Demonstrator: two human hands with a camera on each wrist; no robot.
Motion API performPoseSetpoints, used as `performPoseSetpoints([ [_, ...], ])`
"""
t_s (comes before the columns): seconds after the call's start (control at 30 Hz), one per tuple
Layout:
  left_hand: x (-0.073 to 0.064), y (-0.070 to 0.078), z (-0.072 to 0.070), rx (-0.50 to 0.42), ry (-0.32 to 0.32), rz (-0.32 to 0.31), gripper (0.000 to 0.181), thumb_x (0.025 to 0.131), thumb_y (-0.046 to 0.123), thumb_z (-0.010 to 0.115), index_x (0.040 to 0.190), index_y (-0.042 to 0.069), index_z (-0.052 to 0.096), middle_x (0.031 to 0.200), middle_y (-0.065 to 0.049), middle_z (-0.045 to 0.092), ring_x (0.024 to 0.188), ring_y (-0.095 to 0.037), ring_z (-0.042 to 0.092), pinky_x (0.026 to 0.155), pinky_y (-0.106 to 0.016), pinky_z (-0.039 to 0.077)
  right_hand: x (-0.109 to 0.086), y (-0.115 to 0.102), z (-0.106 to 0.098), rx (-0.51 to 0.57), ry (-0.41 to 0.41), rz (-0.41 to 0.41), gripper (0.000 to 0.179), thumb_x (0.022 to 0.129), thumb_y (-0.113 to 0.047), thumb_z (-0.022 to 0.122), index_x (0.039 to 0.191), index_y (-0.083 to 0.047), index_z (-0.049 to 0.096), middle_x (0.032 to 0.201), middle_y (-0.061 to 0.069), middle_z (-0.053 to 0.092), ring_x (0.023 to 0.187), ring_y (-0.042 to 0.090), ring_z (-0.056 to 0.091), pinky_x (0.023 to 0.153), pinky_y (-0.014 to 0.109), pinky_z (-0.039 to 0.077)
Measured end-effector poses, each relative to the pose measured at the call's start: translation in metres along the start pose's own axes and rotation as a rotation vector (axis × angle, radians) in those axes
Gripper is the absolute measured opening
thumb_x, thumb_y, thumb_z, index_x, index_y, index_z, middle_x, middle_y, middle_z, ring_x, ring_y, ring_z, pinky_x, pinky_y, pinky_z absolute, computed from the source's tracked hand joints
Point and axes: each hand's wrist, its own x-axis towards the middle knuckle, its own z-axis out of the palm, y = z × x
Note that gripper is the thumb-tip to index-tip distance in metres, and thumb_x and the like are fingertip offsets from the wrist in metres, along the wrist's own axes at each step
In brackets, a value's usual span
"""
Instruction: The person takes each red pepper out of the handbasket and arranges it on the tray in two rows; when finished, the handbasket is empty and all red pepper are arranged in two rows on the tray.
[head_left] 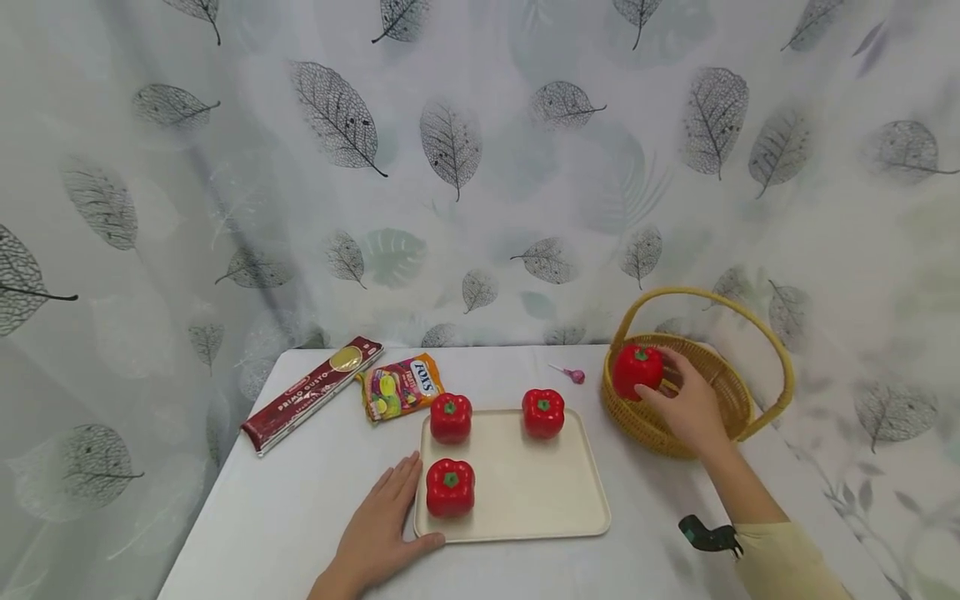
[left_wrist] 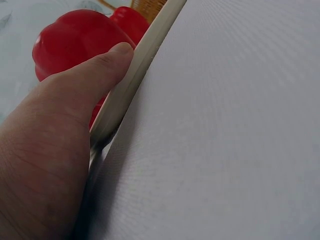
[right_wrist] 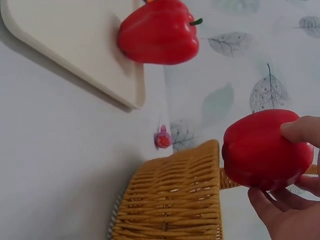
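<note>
My right hand grips a red bell pepper with a green stem, fingers and thumb around its side. In the right wrist view this pepper shows just above the rim of the yellow wicker basket. My left hand lies at the left side of a cream rectangular tray, its fingers extended along the edge. The thumb rests over the tray's near-left corner. On the tray stand three more red bell peppers: one near left, one far left and one far right.
A red spaghetti pack lies at the table's far left, beside an orange candy bag. Towards the back edge is a purple lollipop. The basket's tall handle arches over its opening. A leaf-patterned curtain hangs behind.
</note>
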Motion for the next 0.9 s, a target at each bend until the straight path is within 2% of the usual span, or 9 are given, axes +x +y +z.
performPoseSetpoints([
  [0.1, 0.001, 0.0, -0.001, -0.018, -0.025, -0.018, 0.121, 0.082, 0.094, 0.059, 0.172, 0.015, 0.035, 0.175, 0.0, 0.036, 0.161, -0.022, 0.031, 0.128, -0.051, 0.03, -0.004, -0.005, 0.002, -0.003, -0.008, -0.015, 0.081, 0.099, -0.025, 0.083, 0.164, -0.001, 0.04, 0.155, 0.029, 0.052, 0.136, 0.051, 0.055, 0.1, 0.035, 0.055],
  [0.27, 0.002, 0.0, 0.0, -0.029, -0.048, -0.038, 0.123, 0.08, 0.095, 0.059, 0.171, 0.015, 0.035, 0.174, 0.0, 0.037, 0.161, -0.023, 0.031, 0.127, -0.053, 0.03, -0.013, -0.013, 0.008, 0.02, -0.017, -0.054, 0.079, 0.097, -0.02, 0.085, 0.162, -0.002, 0.043, 0.154, 0.028, 0.053, 0.135, 0.051, 0.056, 0.096, 0.015, 0.052],
  [0.37, 0.001, -0.001, 0.002, -0.027, -0.048, -0.031, 0.124, 0.079, 0.095, 0.059, 0.171, 0.014, 0.037, 0.174, -0.001, 0.038, 0.16, -0.024, 0.032, 0.127, -0.053, 0.031, -0.021, -0.015, 0.013, 0.039, -0.021, -0.075, 0.08, 0.095, -0.017, 0.087, 0.161, -0.003, 0.044, 0.153, 0.027, 0.054, 0.134, 0.05, 0.056, 0.094, 0.011, 0.05],
  [0.47, 0.001, -0.002, 0.002, -0.034, -0.057, -0.034, 0.124, 0.08, 0.095, 0.058, 0.171, 0.014, 0.037, 0.174, -0.001, 0.037, 0.16, -0.024, 0.032, 0.127, -0.054, 0.031, -0.029, -0.018, 0.019, 0.052, -0.033, -0.094, 0.081, 0.093, -0.016, 0.089, 0.161, -0.005, 0.045, 0.151, 0.025, 0.055, 0.134, 0.049, 0.057, 0.094, 0.015, 0.052],
  [0.67, 0.001, -0.002, 0.002, -0.06, -0.115, -0.058, 0.127, 0.079, 0.097, 0.057, 0.17, 0.012, 0.037, 0.176, -0.001, 0.034, 0.161, -0.027, 0.03, 0.127, -0.057, 0.029, -0.046, -0.022, 0.03, 0.09, -0.091, -0.107, 0.083, 0.091, -0.014, 0.09, 0.161, -0.008, 0.046, 0.152, 0.022, 0.056, 0.136, 0.048, 0.057, 0.099, 0.034, 0.059],
  [0.8, 0.003, -0.002, 0.001, -0.065, -0.139, -0.075, 0.127, 0.078, 0.097, 0.058, 0.171, 0.013, 0.036, 0.176, 0.0, 0.033, 0.162, -0.026, 0.029, 0.128, -0.057, 0.028, -0.054, -0.025, 0.038, 0.093, -0.122, -0.1, 0.081, 0.09, -0.013, 0.09, 0.16, -0.01, 0.048, 0.152, 0.018, 0.058, 0.137, 0.045, 0.058, 0.101, 0.046, 0.059],
  [0.9, 0.004, -0.002, 0.001, -0.067, -0.156, -0.094, 0.127, 0.076, 0.096, 0.059, 0.171, 0.015, 0.036, 0.176, 0.001, 0.033, 0.161, -0.027, 0.03, 0.128, -0.058, 0.027, -0.06, -0.028, 0.045, 0.098, -0.145, -0.089, 0.081, 0.089, -0.012, 0.091, 0.159, -0.011, 0.05, 0.151, 0.016, 0.06, 0.135, 0.043, 0.06, 0.102, 0.049, 0.058],
])
